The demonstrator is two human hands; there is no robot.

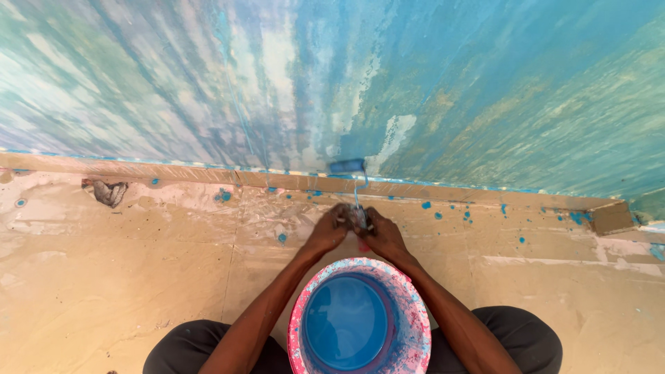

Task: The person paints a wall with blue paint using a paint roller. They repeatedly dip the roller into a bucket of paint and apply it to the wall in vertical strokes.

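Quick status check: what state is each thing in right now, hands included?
Left hand: closed on the roller handle.
Right hand: closed on the same handle.
Paint roller: head against the wall's bottom edge.
Bucket: open, holding blue paint, rim spattered.
Wall: streaky, patchy blue.
Floor: blue drips.

2 hands: left hand [327, 230] & right hand [383, 235], both gripping 1 paint roller [348, 167]. 1 bucket [410, 305] w/ blue paint, 1 wall [485, 90], 1 skirting strip [173, 171]. Approx. 20+ blue paint drips [223, 196] on floor [104, 277], too many to count exactly.
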